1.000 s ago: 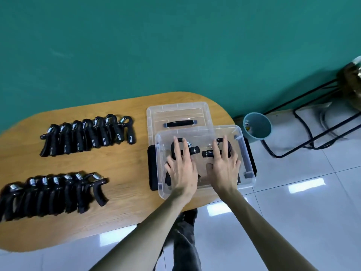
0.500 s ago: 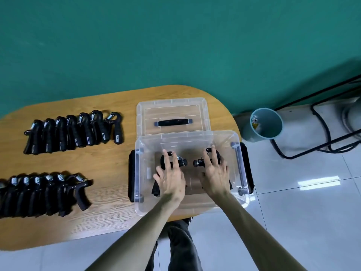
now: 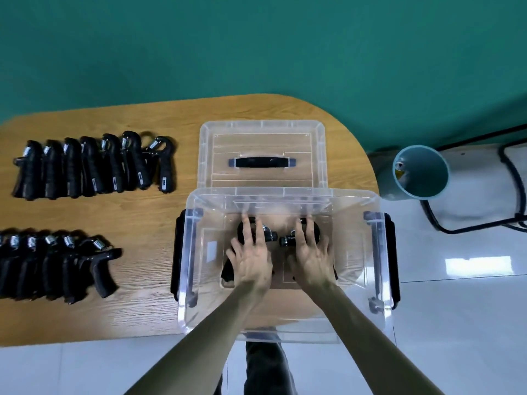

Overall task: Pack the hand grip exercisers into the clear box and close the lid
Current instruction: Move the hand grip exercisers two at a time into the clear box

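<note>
Both hands are inside the clear box [image 3: 281, 252], which sits at the table's [image 3: 137, 220] near right edge with its rim overhanging the floor [image 3: 462, 323]. The left hand [image 3: 251, 259] lies palm down with fingers spread flat over a black gripper [image 3: 269, 235] on the box floor; the right hand [image 3: 312, 256] does the same over a second gripper [image 3: 288, 240] just beside it. The two grippers' knobbed ends point at each other, nearly touching, between the hands. Neither hand curls round its gripper; each presses or rests on top, and whether the fingers pinch anything underneath cannot be told. Compared with half a second ago the hands and the two grippers keep the same pose in the box, and the box, lid and rows lie as before; only the camera has tipped, so that everything sits a little more centred and the bin [image 3: 419, 172] on the floor shows more from above. The lid [image 3: 262, 155], with its black handle, lies flat on the table right behind the box, touching or just short of its far rim. To the left, well apart from the box, two rows of grippers wait on the table: a far row [image 3: 94, 166] of about eight and a near row [image 3: 54, 266] running out of view at the left edge.
</note>
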Demonstrator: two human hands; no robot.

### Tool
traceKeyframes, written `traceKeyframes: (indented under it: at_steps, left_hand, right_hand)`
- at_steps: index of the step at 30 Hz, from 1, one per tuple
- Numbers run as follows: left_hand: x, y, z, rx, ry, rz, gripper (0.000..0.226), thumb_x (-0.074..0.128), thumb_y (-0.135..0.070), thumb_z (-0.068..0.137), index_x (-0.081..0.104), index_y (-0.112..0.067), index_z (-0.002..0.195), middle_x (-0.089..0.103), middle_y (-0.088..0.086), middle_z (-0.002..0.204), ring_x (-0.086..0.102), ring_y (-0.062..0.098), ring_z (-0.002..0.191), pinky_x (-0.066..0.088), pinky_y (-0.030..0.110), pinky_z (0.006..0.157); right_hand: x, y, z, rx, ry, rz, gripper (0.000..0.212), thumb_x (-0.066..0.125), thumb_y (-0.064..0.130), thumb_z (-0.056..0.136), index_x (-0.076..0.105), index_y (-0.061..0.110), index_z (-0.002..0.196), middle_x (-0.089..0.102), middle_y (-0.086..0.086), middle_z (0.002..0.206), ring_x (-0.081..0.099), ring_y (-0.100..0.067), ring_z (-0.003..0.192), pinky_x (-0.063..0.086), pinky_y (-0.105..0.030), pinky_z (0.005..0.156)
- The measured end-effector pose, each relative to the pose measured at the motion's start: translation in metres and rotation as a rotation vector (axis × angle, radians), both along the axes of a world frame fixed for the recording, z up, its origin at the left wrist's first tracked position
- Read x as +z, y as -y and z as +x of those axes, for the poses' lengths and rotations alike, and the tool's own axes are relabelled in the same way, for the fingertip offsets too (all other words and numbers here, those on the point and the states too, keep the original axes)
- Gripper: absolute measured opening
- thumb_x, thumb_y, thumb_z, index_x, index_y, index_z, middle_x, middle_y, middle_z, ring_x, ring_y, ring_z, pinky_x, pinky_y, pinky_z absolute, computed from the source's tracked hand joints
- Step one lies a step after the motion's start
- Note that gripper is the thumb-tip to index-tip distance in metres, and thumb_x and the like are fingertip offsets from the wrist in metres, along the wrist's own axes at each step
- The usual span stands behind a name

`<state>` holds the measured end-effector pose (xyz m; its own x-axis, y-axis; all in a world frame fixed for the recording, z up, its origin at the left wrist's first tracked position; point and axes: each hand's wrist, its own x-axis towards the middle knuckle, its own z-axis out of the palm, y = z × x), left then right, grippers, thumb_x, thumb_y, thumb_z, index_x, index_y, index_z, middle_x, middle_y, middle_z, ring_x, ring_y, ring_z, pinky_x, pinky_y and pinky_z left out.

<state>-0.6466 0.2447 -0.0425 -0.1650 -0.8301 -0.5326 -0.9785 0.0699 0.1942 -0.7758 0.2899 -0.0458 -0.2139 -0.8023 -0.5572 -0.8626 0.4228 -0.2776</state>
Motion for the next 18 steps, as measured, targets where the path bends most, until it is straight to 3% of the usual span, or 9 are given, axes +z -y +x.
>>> traceKeyframes:
  at_steps: [3,6,9,13,16,18]
  left_hand:
    - [-0.004,-0.003,-0.004,-0.035,0.059,0.018,0.094,0.044,0.003,0.094,-0.020,-0.022,0.157,-0.038,0.008,0.160,0.036,0.036,0.115,0.034,0.053,0.104]
    - [-0.001,0.000,-0.007,-0.031,0.071,0.094,0.096,0.048,0.001,0.094,-0.021,-0.023,0.157,-0.038,0.008,0.159,0.032,0.045,0.129,0.032,0.061,0.109]
    - [0.004,0.001,-0.008,-0.078,0.135,0.108,0.109,0.052,0.013,0.087,-0.028,-0.019,0.154,-0.049,0.011,0.152,0.031,0.040,0.127,0.033,0.057,0.110]
    - [0.006,-0.001,-0.007,-0.138,0.173,0.076,0.117,0.054,0.023,0.078,-0.029,-0.015,0.153,-0.054,0.015,0.147,0.035,0.038,0.124,0.039,0.051,0.107]
    - [0.008,0.000,-0.007,-0.157,0.175,0.103,0.120,0.055,0.024,0.078,-0.031,-0.015,0.152,-0.051,0.013,0.150,0.033,0.038,0.129,0.037,0.051,0.110]
    - [0.009,0.000,-0.007,-0.170,0.174,0.105,0.120,0.056,0.023,0.078,-0.031,-0.015,0.152,-0.050,0.013,0.151,0.033,0.038,0.130,0.038,0.051,0.110]
  right_hand:
    - [-0.005,-0.002,0.002,0.023,-0.015,0.003,0.087,0.048,0.025,0.100,-0.017,0.015,0.157,-0.024,-0.009,0.164,0.005,-0.047,0.145,0.025,-0.060,0.112]
    - [-0.008,-0.003,0.008,0.054,-0.059,0.021,0.093,0.050,0.011,0.097,-0.023,0.009,0.154,-0.029,-0.015,0.161,-0.005,-0.050,0.148,0.030,-0.058,0.114]
    - [-0.008,-0.002,0.012,0.058,-0.082,0.035,0.094,0.049,0.003,0.094,-0.025,0.004,0.152,-0.030,-0.021,0.160,-0.007,-0.054,0.148,0.033,-0.055,0.114]
    - [-0.017,-0.006,0.012,0.039,-0.136,0.061,0.129,0.076,0.000,0.072,-0.025,0.002,0.152,-0.030,-0.027,0.158,0.003,-0.057,0.146,0.040,-0.053,0.111]
    - [-0.018,-0.008,0.010,0.067,-0.072,0.018,0.099,0.055,0.000,0.091,-0.022,0.003,0.153,-0.037,-0.023,0.153,-0.007,-0.057,0.146,0.032,-0.054,0.116]
    - [-0.019,-0.007,0.009,0.087,-0.071,-0.018,0.092,0.046,-0.001,0.094,-0.026,0.003,0.151,-0.042,-0.023,0.151,-0.013,-0.056,0.145,0.025,-0.054,0.118]
